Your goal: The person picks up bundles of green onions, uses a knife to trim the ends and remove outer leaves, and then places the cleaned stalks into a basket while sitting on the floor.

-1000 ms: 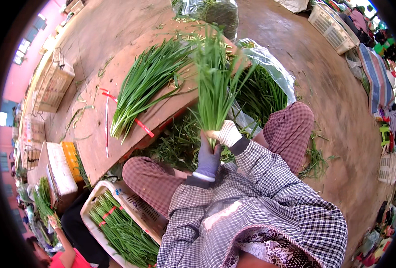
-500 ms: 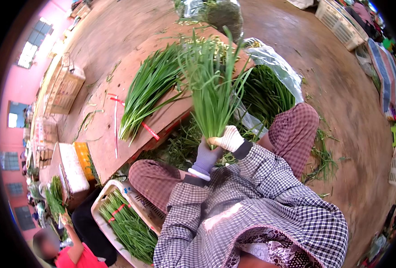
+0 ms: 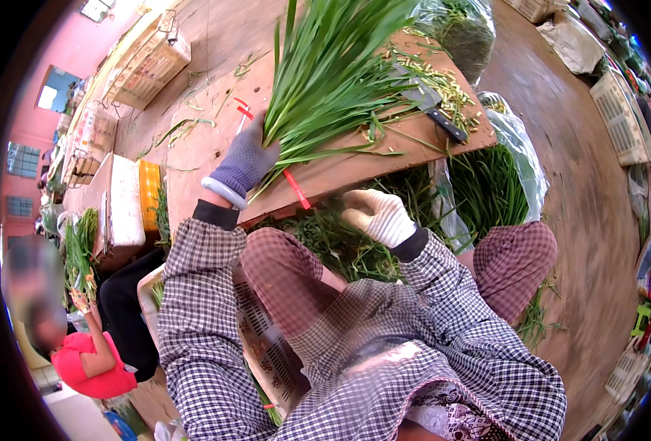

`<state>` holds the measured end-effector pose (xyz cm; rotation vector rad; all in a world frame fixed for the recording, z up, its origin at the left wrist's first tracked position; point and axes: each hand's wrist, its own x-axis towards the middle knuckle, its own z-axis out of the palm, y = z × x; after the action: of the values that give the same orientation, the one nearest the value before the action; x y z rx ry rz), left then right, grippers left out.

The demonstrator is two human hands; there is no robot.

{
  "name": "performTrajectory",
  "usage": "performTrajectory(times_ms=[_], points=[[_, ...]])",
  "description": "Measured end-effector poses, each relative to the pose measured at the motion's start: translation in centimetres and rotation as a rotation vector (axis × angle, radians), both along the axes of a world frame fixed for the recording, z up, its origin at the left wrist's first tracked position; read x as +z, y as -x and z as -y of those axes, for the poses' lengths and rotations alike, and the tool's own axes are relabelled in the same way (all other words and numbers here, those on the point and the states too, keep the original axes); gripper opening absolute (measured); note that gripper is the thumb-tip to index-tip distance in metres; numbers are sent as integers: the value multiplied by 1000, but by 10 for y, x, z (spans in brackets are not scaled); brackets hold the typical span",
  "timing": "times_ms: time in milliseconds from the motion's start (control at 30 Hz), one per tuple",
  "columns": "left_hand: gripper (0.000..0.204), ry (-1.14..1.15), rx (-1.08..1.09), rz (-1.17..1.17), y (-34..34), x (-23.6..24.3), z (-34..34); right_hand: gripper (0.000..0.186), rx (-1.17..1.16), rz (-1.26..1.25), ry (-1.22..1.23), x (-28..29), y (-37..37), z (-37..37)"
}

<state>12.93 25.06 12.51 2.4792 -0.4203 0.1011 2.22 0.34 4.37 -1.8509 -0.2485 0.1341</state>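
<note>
My left hand (image 3: 250,158), in a purple-grey knitted glove, is closed round the base of a bunch of garlic chives (image 3: 314,73) over the board. The leaves fan away up and to the right. Under and beside it, more garlic chives (image 3: 333,136) lie on a red strip (image 3: 297,189) that sticks out at the board's near edge. My right hand (image 3: 381,217), in a white glove, is off the board with its fingers loosely bent and apart. Nothing shows in it. Loose green leaves (image 3: 333,239) lie below it, in front of my crossed legs.
A knife (image 3: 445,125) with a black handle lies among pale stem trimmings (image 3: 443,84) on the brown board (image 3: 208,140). A clear bag of chives (image 3: 491,187) stands right of it. A crate (image 3: 266,345) is by my left leg. At left, a person in red (image 3: 94,364) handles greens.
My hands have parted. The left has carried the bunch left onto the board beside the other chives; the right has let go of the stems. The view has shifted, bringing the knife into sight.
</note>
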Motion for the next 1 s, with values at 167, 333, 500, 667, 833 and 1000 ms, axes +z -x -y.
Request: performTrajectory(times_ms=[167,333,500,667,833,1000], points=[[59,-471,141,-386,-3,-56,-70,31,109,136,57,-8,-24,-35],[75,-347,133,-390,0,-45,-75,26,122,307,212,-18,-61,-62],[87,-96,256,-332,24,-47,-101,28,256,228,285,-18,-91,-87],[58,970,556,-239,67,-82,-116,30,234,236,282,-30,-100,-95],[52,1386,692,-90,64,-127,-99,29,223,188,297,-28,-96,-97],[46,1221,650,-26,47,-130,-79,26,251,218,292,-15,-89,-104]])
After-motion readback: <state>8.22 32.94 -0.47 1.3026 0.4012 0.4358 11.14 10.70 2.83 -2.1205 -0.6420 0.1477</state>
